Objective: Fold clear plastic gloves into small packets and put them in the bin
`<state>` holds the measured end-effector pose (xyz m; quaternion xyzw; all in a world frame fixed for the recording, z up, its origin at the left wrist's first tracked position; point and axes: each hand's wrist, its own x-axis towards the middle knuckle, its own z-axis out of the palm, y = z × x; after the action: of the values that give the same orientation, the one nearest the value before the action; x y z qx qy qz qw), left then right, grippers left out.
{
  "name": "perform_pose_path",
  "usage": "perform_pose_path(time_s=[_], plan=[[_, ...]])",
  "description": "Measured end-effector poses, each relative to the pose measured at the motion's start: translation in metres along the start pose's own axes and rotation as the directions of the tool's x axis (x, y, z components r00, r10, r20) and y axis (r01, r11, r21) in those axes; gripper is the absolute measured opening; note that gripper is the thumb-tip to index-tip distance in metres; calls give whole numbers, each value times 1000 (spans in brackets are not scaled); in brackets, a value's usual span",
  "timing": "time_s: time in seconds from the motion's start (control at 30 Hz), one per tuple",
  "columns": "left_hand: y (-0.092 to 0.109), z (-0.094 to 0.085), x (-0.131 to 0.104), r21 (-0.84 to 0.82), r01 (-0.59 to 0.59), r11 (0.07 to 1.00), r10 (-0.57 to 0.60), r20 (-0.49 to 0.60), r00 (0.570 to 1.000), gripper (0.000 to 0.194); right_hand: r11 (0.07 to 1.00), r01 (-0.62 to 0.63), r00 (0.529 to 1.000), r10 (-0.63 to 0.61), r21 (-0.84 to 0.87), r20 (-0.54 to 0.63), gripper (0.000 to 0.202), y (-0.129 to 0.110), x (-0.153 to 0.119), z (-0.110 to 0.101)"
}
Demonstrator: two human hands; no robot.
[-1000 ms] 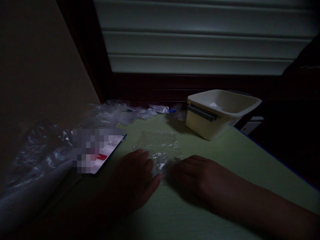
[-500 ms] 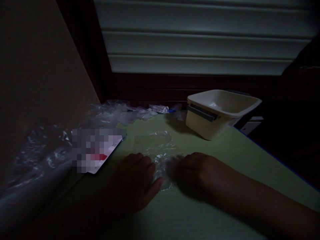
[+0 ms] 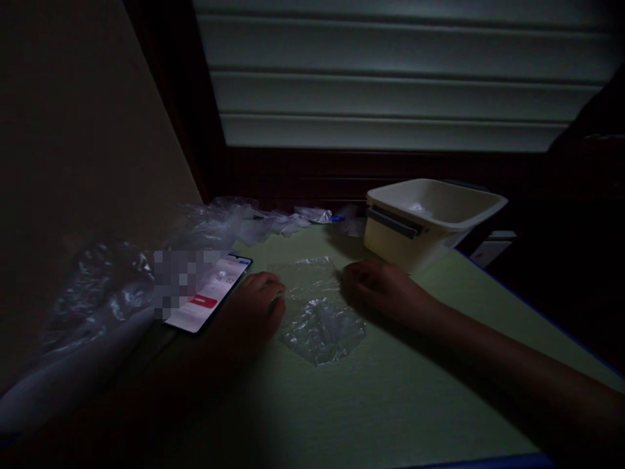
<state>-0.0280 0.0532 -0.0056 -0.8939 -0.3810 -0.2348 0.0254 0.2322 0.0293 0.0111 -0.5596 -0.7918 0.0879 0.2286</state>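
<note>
At far left, a plain wall point(image 3: 92, 130) stands in shadow above a heap of crumpled clear wrapping point(image 3: 107, 280), with a smooth pale sheet point(image 3: 73, 394) in front of it. The wrapping stretches back along the wall toward the far edge of the green tabletop point(image 3: 312, 417). Just beside it lies a phone point(image 3: 188, 320), its screen lit and bearing a red button; part of it is blurred into squares.

Next comes the left hand point(image 3: 251, 309), near the phone's right side, back upward, fingers bent and partly closed at the left edge of a clear plastic bag point(image 3: 325, 332). The bag lies flat on the tabletop between the two hands, smoother at its far end and wrinkled and shiny at its near end. Beyond it, a small blue item point(image 3: 336, 219) sits among the plastic at the back, beneath a pale slatted shutter point(image 3: 381, 81) in a dark frame.

The right hand point(image 3: 378, 286) is at the bag's far right corner, fingers curled loosely inward. The light is so poor that I cannot tell whether either hand grips the film or only rests by it.

Just behind the right hand stands a cream container point(image 3: 390, 244) with a grey handle, a crumpled clear piece point(image 3: 418, 208) inside.
</note>
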Motion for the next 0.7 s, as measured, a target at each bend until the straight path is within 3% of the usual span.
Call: perform_pose_path(time_s=[0.37, 0.57, 0.7], plan=[[25, -9, -5, 59, -45, 997, 36, 144, 989, 13, 971, -113, 993, 115, 211, 1, 31, 15, 16, 12], [31, -11, -5, 31, -60, 998, 55, 149, 987, 16, 933, -141, 988, 153, 331, -9, 40, 18, 20, 23], [25, -8, -4, -27, -13, 1000, 15, 93, 996, 16, 904, -146, 984, 173, 402, -31, 38, 15, 18, 27]])
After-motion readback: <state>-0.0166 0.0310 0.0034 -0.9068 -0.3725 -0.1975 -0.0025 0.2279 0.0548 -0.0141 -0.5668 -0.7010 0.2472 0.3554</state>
